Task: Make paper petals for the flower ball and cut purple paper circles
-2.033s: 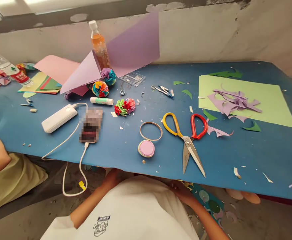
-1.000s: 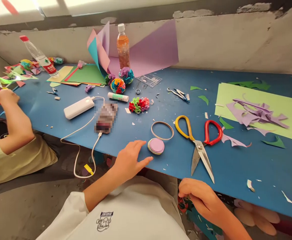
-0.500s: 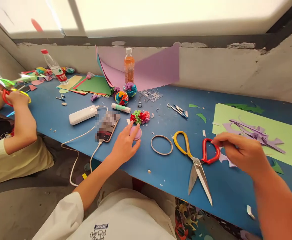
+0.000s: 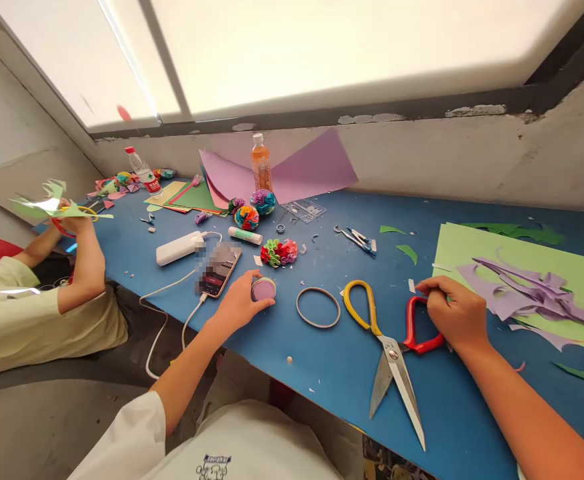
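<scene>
My left hand [image 4: 239, 301] is closed round the edge of a small stack of purple paper circles [image 4: 264, 289], tilted up at the blue table. Just beyond it lies a ruffled red, green and pink paper flower [image 4: 279, 253]. My right hand [image 4: 456, 312] is curled beside the red handle of the large scissors [image 4: 393, 357], at its upper right. Its fingertips are hidden, so what they hold, if anything, does not show. The scissors lie with blades slightly apart, pointing toward me. Between my hands lies a thin ring [image 4: 318, 307].
A phone [image 4: 221, 270] on a white cable, a power bank [image 4: 179, 249] and a glue stick [image 4: 245, 235] lie left. Behind stand an orange drink bottle [image 4: 261, 163] and paper pompoms [image 4: 247, 217]. Purple scraps cover light green paper [image 4: 452, 250] at right. Another person's hands [image 4: 75, 223] hold scissors and green paper.
My left hand, spread over the purple circles before, has closed on them and tipped them up. My right hand has curled inward beside the red handle. The view has shifted.
</scene>
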{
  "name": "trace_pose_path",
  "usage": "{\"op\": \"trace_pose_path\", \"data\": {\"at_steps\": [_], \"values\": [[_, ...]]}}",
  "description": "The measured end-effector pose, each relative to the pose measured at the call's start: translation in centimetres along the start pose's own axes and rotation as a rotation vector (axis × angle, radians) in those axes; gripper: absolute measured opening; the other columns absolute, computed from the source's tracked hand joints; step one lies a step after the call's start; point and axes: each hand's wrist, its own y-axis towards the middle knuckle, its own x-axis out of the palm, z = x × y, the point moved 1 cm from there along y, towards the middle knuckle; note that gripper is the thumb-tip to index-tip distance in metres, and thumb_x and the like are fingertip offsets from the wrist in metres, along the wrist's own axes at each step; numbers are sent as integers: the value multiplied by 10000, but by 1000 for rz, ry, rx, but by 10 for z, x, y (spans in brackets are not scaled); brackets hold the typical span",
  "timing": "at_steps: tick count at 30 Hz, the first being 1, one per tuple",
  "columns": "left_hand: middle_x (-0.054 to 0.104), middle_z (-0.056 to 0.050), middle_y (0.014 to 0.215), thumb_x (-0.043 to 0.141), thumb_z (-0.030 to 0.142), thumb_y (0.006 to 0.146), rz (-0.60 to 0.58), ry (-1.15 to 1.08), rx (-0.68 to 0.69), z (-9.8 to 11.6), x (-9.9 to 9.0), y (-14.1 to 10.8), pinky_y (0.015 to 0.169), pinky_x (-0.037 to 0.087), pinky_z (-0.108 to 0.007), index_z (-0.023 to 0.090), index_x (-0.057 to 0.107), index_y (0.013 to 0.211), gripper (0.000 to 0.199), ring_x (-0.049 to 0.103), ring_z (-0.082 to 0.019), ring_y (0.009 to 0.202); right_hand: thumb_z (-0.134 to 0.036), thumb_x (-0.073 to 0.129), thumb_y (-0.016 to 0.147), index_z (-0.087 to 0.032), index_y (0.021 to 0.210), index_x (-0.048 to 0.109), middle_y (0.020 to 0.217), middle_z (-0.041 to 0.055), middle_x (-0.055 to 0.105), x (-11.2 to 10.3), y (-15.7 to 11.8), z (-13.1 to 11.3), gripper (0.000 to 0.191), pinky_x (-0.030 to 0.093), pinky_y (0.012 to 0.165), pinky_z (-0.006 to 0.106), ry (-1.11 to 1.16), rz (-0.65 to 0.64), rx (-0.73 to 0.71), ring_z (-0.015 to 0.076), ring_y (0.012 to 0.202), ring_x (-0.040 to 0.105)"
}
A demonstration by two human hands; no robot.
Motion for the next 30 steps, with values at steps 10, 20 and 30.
{"op": "trace_pose_path", "data": {"at_steps": [10,20,30], "values": [[713,-41,964,682,382,765,152,-499,-60,-6,25,-30,838,506,-297,175,655,1018,328,643,-190,903,-212,410,647,-211,640,604,707,60,678,0,-2,3,194,458,653,306,33,15,74,214,704,622],[601,21,766,740,518,642,217,-950,-163,-23,20,-25,681,454,-226,176,510,831,454,563,-109,710,-246,426,590,-219,669,597,733,83,657,2,2,1,191,492,666,393,10,62,261,278,745,638],[704,-59,910,859,305,566,-165,-1273,-114,-21,21,-29,794,481,-296,170,580,924,474,614,-151,796,-188,609,779,-180,672,570,629,-11,552,10,17,-2,115,485,602,311,-54,269,596,141,610,558]]}}
